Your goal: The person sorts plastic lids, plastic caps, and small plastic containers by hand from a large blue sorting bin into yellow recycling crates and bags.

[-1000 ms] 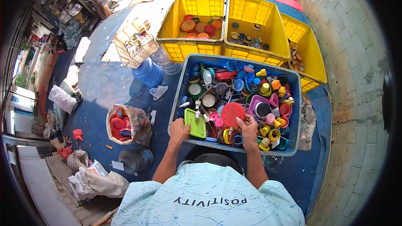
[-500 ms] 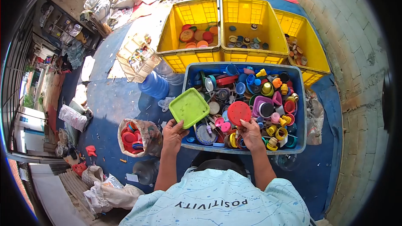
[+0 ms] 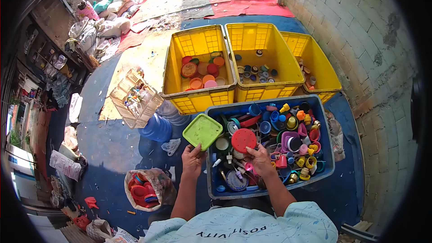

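Note:
My left hand (image 3: 193, 158) grips the lower edge of a square lime-green plastic lid (image 3: 202, 131), held up at the left rim of the blue tub (image 3: 330, 153). Between the fingers of my right hand (image 3: 260, 159) is a round red lid (image 3: 243, 140) with small holes or marks, raised over the tub's contents. Mixed plastic caps and lids fill the tub below: a large round grey-blue lid (image 3: 236, 180), a purple square piece (image 3: 288, 140) and several yellow caps (image 3: 310, 162) among them.
Behind the tub stand three yellow crates: the left one (image 3: 198, 103) holds orange and red lids, the middle one (image 3: 270, 91) dark and white caps, the right one (image 3: 330, 94) brownish caps. A sack (image 3: 164, 189) of red lids, blue water jug (image 3: 155, 128) and beige basket (image 3: 148, 112) lie left.
The view has tilted up, so the crates and tub appear lower. The red lid has moved left, closer to the green lid. Both hands keep their lids.

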Tool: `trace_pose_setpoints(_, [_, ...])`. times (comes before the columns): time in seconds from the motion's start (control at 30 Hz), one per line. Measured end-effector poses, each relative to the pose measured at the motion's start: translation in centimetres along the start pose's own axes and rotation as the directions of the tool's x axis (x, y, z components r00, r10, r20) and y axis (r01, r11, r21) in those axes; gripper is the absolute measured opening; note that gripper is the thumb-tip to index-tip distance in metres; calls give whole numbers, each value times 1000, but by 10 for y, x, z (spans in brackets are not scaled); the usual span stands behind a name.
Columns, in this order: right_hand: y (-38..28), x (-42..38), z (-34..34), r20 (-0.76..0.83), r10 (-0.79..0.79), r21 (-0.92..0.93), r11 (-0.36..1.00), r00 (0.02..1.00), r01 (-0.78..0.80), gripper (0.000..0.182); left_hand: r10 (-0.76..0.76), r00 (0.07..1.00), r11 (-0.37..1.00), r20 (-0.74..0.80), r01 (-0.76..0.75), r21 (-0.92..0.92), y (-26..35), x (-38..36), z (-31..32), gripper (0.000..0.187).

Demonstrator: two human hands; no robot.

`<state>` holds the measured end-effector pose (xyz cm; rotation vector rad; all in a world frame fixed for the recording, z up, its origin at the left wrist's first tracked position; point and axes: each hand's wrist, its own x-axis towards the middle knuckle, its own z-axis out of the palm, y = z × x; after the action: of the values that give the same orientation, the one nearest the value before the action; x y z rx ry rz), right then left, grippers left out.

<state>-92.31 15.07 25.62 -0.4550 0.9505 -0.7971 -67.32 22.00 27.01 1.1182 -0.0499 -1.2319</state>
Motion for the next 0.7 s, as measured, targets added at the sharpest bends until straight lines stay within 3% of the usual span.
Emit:
trace_pose_setpoints(0.13, [12,56,52,-25,-59,-92,994,998,57,46,27,1000,999,5,-27,-46,26,59,-14,23])
trace_pose_setpoints(0.33, [12,119,109,-57,-88,-61,995,995,85,47,4,1000,997,-2,-4,-73,48,127,-21,25])
trace_pose_setpoints(0.47, [-22,160,146,-67,-136,-46,990,988,133,43,10,993,995,121,2,-102,73,183,-2,32])
trace_pose_setpoints(0.53, [-49,193,169,31,-220,77,973,975,217,51,-14,982,998,187,24,-54,102,211,26,43])
trace_pose_setpoints(0.63, [-58,238,178,-138,-256,-82,966,957,246,70,-90,990,996,112,91,-8,122,240,49,53])
trace_pose_setpoints(0.7, [-46,238,170,-106,-242,-149,963,964,226,74,-70,994,997,87,72,-22,115,245,46,53])
